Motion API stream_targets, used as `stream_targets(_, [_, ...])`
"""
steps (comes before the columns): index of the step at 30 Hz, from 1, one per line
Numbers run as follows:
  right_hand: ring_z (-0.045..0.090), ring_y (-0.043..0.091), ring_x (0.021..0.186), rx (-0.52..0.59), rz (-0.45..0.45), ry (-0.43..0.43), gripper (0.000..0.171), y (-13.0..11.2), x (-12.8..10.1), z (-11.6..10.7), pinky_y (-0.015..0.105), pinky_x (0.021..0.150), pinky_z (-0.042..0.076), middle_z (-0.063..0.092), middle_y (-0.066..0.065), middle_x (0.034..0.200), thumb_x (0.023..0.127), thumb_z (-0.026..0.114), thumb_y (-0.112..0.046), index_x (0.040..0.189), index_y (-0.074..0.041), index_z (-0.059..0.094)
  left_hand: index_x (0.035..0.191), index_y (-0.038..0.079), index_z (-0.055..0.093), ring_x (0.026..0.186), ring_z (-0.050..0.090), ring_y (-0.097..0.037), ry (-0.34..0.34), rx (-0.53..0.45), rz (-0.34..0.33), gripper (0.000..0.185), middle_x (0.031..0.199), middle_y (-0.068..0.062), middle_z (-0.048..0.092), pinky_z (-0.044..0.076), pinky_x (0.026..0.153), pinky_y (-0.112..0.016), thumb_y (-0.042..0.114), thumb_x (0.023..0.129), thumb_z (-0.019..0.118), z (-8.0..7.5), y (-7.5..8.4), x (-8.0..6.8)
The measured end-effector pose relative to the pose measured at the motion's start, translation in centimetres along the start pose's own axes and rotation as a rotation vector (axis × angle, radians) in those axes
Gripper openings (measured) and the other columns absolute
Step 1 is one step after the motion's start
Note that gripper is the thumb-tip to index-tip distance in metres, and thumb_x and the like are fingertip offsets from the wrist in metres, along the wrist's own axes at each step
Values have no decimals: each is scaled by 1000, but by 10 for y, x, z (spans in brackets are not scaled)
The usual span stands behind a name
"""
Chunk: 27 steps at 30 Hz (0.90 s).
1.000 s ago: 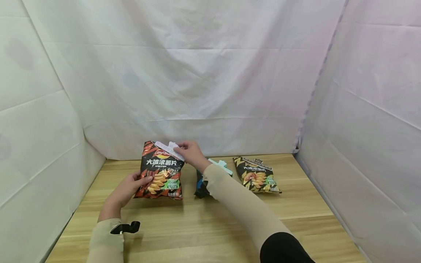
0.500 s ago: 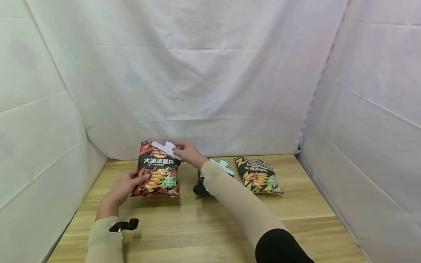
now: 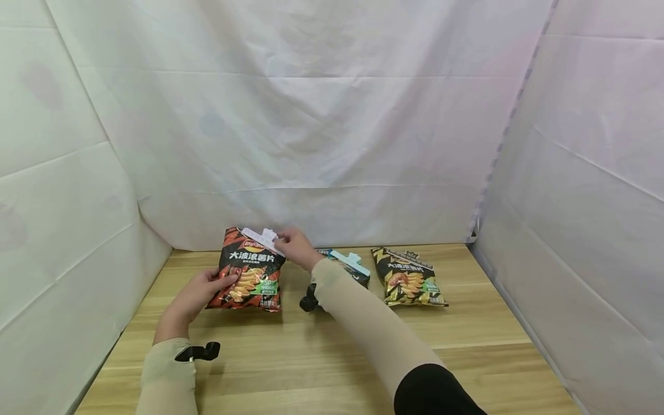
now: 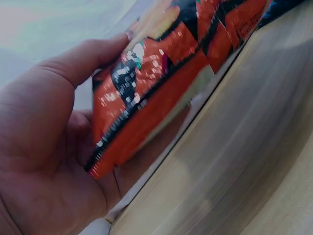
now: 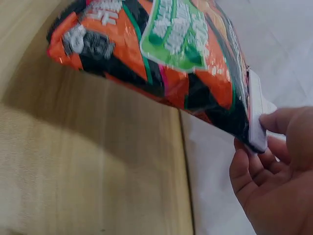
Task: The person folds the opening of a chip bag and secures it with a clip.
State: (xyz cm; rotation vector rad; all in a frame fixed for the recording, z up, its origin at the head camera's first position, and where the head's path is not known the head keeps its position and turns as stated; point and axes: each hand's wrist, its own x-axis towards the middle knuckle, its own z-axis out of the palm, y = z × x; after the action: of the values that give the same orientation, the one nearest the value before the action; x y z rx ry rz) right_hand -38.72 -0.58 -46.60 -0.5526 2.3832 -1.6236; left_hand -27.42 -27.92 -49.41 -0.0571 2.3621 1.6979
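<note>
Red chip bag (image 3: 248, 271), at ten o'clock on the table (image 3: 321, 357), has sunk lower and now nearly rests. Your left hand (image 3: 194, 295) grips its bottom corner; your right hand (image 3: 295, 246) pinches the white clip (image 3: 261, 237) sealing its top.

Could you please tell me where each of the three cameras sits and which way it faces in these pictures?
Head: worn on the head, looking forward and down at the wooden table; both sleeved arms, the left hand and the right hand show.
Left wrist: low beside the table, facing the red chip bag; the left palm and thumb show.
Right wrist: under the raised bag, facing the white clip; the right fingertips show.
All three share the red chip bag.
</note>
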Motion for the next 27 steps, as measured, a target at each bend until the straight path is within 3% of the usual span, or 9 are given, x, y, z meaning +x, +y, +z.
stream_targets(4, [59,11,75,-63,16,72,28,15,4,14,28,65,48,77,15,127,111,67,-12,134,2,77,162,-10,41,103,72,-21,11,102,-21,89,127,-18,73,58,88,-35,55,108,69,1,-7,4])
stream_targets(7, [65,14,82,-134,16,121,19,29,8,24,28,65,48,80,13,121,110,69,-8,115,0,85,161,-13,41,111,70,-26,13,153,-28,88,134,-24,70,56,96,-41,54,109,68,5,-12,8])
stream_targets(11, [74,21,105,-203,30,144,20,37,7,34,28,67,49,79,13,129,108,67,-4,115,2,85,159,-14,42,120,67,-34,21,203,-40,85,138,-28,67,50,107,-52,52,111,66,10,-17,9])
stream_targets(13, [74,22,107,-211,58,132,25,38,4,37,28,66,49,76,15,134,108,65,-2,126,1,82,158,-15,43,123,64,-38,33,246,-47,84,138,-30,66,49,109,-56,53,112,64,11,-16,7])
stream_targets(17, [65,18,81,-251,81,95,29,43,3,39,28,61,45,78,14,130,106,64,2,129,-2,81,152,-17,48,122,63,-41,61,344,-63,83,135,-33,65,49,108,-60,54,111,63,12,-12,4])
stream_targets(20, [58,16,71,-284,75,62,31,50,4,40,28,60,44,79,14,126,106,63,3,130,-3,81,144,-18,54,116,63,-41,73,399,-89,80,130,-32,67,51,103,-59,54,111,63,13,-9,2])
stream_targets(27, [55,21,74,-419,78,-7,30,54,2,41,32,65,43,76,9,138,107,61,0,126,-4,83,139,-23,56,110,66,-41,56,547,-112,83,128,-36,66,54,97,-60,55,111,59,15,-2,1])
